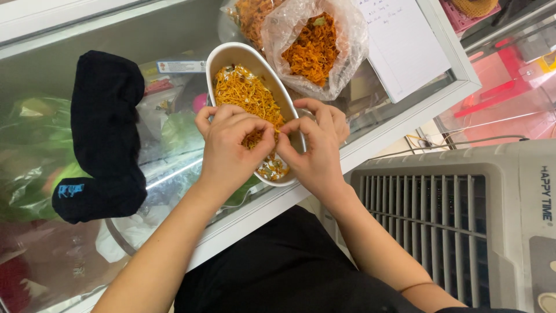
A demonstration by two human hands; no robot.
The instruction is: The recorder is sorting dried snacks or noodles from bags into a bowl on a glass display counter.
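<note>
A white oval bowl (231,55) of orange shredded food stands on the glass lid of a chest freezer. Over its near end my left hand (229,148) and my right hand (315,148) meet, fingertips pinched together on a small clump of the shreds. Just behind the bowl lies an opened clear plastic bag (347,43) holding more of the same orange shreds.
A black folded cloth (104,133) lies on the freezer's glass lid (174,35) to the left. A white sheet of paper (402,46) rests at the right corner. A grey air cooler with a slatted grille (452,208) stands right of me.
</note>
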